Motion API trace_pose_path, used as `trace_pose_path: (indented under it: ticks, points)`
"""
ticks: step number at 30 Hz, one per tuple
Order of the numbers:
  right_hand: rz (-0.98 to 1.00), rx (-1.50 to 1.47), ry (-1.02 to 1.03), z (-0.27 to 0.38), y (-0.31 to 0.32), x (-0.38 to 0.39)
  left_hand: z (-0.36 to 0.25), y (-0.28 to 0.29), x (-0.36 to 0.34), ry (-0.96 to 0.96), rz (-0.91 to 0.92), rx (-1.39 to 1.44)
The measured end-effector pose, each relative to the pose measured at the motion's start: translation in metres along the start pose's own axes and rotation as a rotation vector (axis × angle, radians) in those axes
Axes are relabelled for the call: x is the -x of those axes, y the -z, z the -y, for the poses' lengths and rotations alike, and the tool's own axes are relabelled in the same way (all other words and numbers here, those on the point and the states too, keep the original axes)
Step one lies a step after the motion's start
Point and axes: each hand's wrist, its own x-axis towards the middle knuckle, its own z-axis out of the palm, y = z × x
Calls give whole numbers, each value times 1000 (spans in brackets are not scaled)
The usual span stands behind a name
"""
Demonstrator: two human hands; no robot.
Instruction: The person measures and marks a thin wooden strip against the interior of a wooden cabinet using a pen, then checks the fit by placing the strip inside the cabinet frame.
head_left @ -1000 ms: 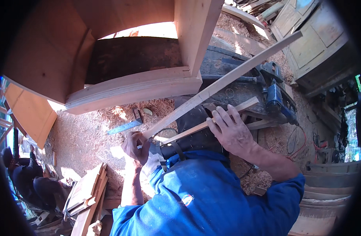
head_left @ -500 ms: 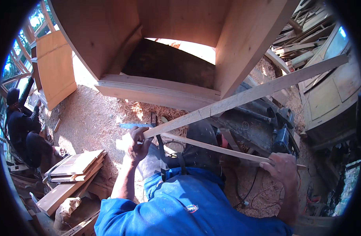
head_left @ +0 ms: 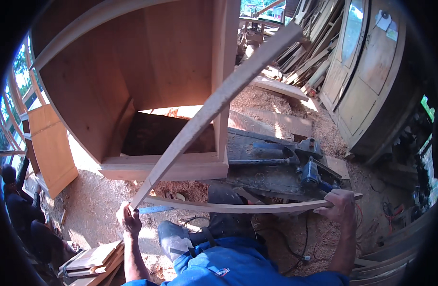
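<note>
My left hand (head_left: 129, 219) is closed round the near end of a wide wooden strip (head_left: 200, 118), which slants up and to the right across the front of an unfinished wooden cabinet (head_left: 164, 168). A thinner wooden strip (head_left: 238, 208) runs nearly level above my lap, and my right hand (head_left: 338, 205) grips it close to its right end. Its left end lies near my left hand, against the wide strip; whether the two are joined I cannot tell. A blue-bladed square (head_left: 154, 209) lies on the ground behind my left hand, partly covered.
A dark workbench with a vise (head_left: 312, 171) stands to the right of the cabinet. Two-door wooden wardrobe (head_left: 371, 81) and stacked timber (head_left: 314, 43) stand far right. Boards (head_left: 92, 260) lie at lower left. A person (head_left: 23, 205) sits by another cabinet (head_left: 52, 148). Cables trail over shavings.
The view has swung to the right. The wide strip now stands more steeply, and the thin one is nearly level. Both hands keep their hold and are farther apart in the picture.
</note>
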Motion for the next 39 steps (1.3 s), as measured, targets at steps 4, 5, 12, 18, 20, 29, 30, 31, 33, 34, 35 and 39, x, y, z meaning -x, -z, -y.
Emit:
trace_pose_path:
  ticks: [4,5,12,18,20,29,30,31,33,34,35,39]
  points:
    - [-132,338,157,11,28,-16,-87,12,-26,-212,23,15]
    - [-118,341,243,23,28,-19,-109,13,-31,-189,142,61]
    - [116,119,608,54,-6,-84,-219,-34,-8,-157,858,332]
    - [484,153,428,45,-27,-136,-206,-74,-11,97,1011,545]
    - [507,150,403,35,-33,-141,-204,-81,-8,84,1005,649]
    - [-312,123,413,19,-52,-128,-226,-105,-24,450,1254,973]
    - [-621,47,316,21,-58,-115,-225,-109,-30,464,1339,1117]
    - [-620,52,328,25,-74,-102,-222,-113,-33,428,1346,1104]
    - [-924,-533,-71,40,-111,-72,-221,-122,-32,420,1332,1152]
    - [-758,-912,-131,53,-115,-68,-220,-125,-34,413,1321,1181]
    - [-565,-1275,-202,66,-121,-66,-220,-128,-34,419,1326,1188]
    - [-158,-1828,-185,84,-150,-72,-219,-137,-31,472,1522,1256]
